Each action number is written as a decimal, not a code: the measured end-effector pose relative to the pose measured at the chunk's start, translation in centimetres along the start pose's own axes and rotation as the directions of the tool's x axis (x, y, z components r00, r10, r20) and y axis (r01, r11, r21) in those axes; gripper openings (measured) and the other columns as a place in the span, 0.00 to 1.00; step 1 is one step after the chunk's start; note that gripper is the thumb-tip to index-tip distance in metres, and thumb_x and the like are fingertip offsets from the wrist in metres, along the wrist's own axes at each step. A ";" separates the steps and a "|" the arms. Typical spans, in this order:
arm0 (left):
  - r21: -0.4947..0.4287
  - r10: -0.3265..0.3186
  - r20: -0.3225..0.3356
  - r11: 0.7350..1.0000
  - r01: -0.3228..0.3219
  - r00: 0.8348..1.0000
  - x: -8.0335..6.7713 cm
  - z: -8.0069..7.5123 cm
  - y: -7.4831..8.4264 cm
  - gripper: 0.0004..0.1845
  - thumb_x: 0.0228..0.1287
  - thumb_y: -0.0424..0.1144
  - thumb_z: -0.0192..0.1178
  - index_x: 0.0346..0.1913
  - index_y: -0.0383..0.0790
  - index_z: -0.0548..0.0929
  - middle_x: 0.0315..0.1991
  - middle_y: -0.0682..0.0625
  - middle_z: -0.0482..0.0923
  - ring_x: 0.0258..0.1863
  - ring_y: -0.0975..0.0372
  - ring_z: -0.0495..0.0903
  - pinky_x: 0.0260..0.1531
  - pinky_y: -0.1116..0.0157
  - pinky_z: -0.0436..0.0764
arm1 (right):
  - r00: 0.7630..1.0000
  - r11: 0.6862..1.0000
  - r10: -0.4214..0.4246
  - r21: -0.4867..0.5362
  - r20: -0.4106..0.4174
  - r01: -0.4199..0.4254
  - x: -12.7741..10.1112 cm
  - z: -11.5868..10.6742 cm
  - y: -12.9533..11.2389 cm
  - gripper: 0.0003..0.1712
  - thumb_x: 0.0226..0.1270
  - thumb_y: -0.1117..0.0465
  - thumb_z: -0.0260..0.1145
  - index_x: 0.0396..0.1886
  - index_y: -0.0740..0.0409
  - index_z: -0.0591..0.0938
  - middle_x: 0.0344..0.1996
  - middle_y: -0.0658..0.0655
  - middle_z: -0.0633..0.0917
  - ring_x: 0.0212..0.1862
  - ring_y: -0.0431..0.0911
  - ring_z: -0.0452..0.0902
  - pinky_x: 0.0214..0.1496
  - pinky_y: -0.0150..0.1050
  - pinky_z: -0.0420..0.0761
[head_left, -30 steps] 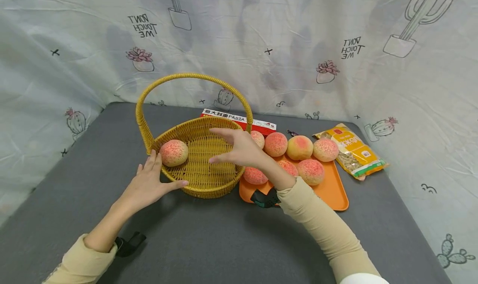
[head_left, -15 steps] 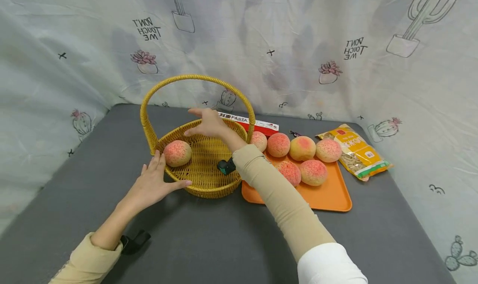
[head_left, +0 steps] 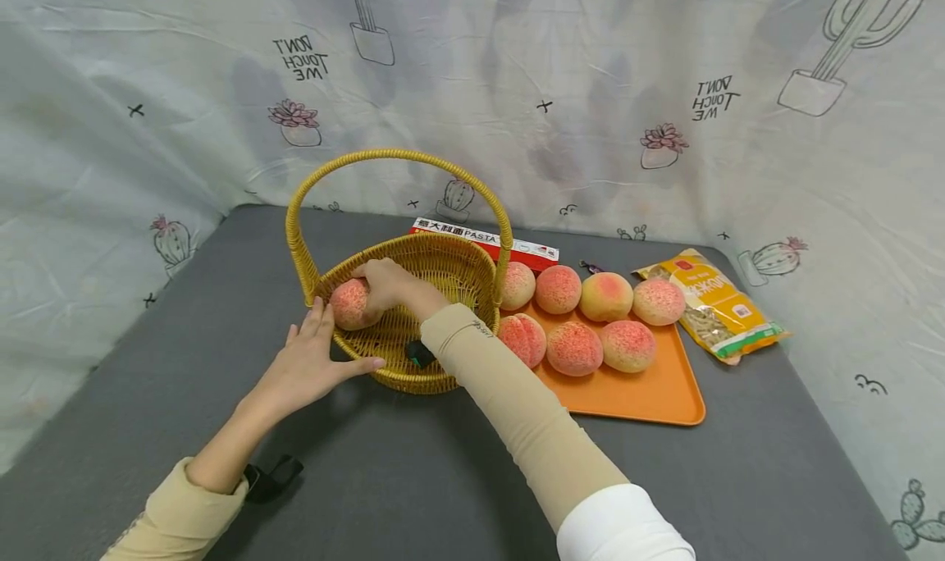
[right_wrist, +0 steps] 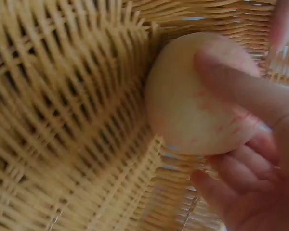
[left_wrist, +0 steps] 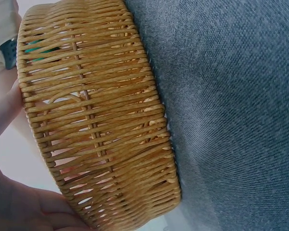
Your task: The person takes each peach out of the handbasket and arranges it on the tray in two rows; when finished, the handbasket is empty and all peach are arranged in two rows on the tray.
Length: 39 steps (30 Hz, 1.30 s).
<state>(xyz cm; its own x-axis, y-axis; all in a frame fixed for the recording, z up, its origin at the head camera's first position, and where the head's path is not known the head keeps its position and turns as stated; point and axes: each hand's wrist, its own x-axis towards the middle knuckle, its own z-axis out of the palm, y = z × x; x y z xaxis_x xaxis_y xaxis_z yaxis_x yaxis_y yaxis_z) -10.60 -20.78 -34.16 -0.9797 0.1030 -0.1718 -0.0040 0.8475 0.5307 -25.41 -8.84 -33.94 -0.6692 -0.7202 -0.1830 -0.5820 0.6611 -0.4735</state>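
A pink-and-cream peach [head_left: 350, 304] sits at the left inside a yellow woven basket [head_left: 461, 278]. My right hand [head_left: 387, 285] reaches over the rim and grips this peach. In the right wrist view, the thumb lies across the peach [right_wrist: 178, 96] and the other fingers curl round its far side, partly hidden. My left hand [head_left: 301, 370] rests on the basket's near-left rim, thumb and fingers spread apart. The left wrist view shows that hand [left_wrist: 24, 197] touching the upper edge of the basket wall [left_wrist: 106, 115].
An orange tray [head_left: 642, 397] with several peaches [head_left: 574, 348] lies right of the basket. Behind stands a red pasta box [head_left: 527, 253]. A yellow food packet [head_left: 716, 303] and a small dark wrapped item [head_left: 591, 266] lie further right. The basket's tall handle [head_left: 399, 154] arches above the hands.
My right hand has moved left and down through the basket and taken hold of the peach. The left hand stays on the rim.
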 end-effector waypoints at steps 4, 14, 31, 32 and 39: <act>-0.001 0.002 0.002 1.000 -0.002 1.000 0.1 0.0 0.0 0.67 0.56 0.71 0.59 0.72 0.19 0.37 0.74 0.27 0.27 0.72 0.34 0.34 0.67 0.37 0.39 | 0.995 1.000 -0.022 -0.014 -0.098 0.021 -0.3 0.0 0.6 0.35 0.47 0.56 0.79 0.58 0.59 0.81 0.48 0.55 0.83 0.46 0.44 0.79 0.41 0.30 0.79; 0.023 -0.012 0.013 1.000 0.012 1.000 0.2 -0.2 -0.1 0.68 0.55 0.73 0.58 0.72 0.19 0.37 0.73 0.27 0.26 0.71 0.32 0.34 0.66 0.35 0.40 | 0.968 0.973 -0.020 0.219 -0.252 0.077 -2.0 -2.4 1.2 0.38 0.44 0.57 0.81 0.58 0.63 0.81 0.49 0.56 0.85 0.46 0.43 0.80 0.41 0.26 0.79; -0.013 0.019 -0.015 1.000 -0.019 1.000 0.3 -0.1 -0.4 0.67 0.56 0.69 0.61 0.75 0.29 0.30 0.73 0.26 0.24 0.71 0.31 0.35 0.66 0.34 0.39 | 0.900 0.868 -0.171 0.371 -0.400 0.330 -9.8 -4.1 -0.9 0.42 0.37 0.62 0.85 0.58 0.64 0.81 0.51 0.59 0.85 0.48 0.39 0.83 0.47 0.26 0.80; -0.011 0.022 -0.017 1.000 -0.022 1.000 0.3 -0.1 -0.5 0.68 0.55 0.70 0.61 0.74 0.28 0.30 0.73 0.26 0.25 0.71 0.32 0.35 0.66 0.34 0.39 | 0.899 0.860 -0.177 0.381 -0.401 0.340 -10.6 -3.9 -0.9 0.42 0.36 0.63 0.85 0.57 0.64 0.81 0.50 0.59 0.85 0.48 0.39 0.84 0.47 0.26 0.80; 0.015 0.018 -0.014 1.000 -0.018 1.000 0.3 0.0 -0.4 0.67 0.56 0.69 0.61 0.71 0.16 0.38 0.73 0.25 0.27 0.72 0.35 0.35 0.68 0.37 0.39 | 0.907 0.819 -0.171 0.456 -0.384 0.348 -15.6 -2.6 0.4 0.43 0.34 0.66 0.85 0.57 0.66 0.81 0.50 0.59 0.85 0.49 0.40 0.83 0.49 0.31 0.81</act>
<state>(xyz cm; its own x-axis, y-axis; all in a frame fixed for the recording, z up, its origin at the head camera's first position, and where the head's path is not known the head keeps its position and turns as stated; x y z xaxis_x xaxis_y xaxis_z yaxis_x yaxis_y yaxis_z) -10.87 -21.05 -34.43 -0.9823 0.1113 -0.1505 0.0169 0.8533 0.5212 -16.47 3.21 -29.05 -0.6848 -0.6861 0.2456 -0.4984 0.1951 -0.8447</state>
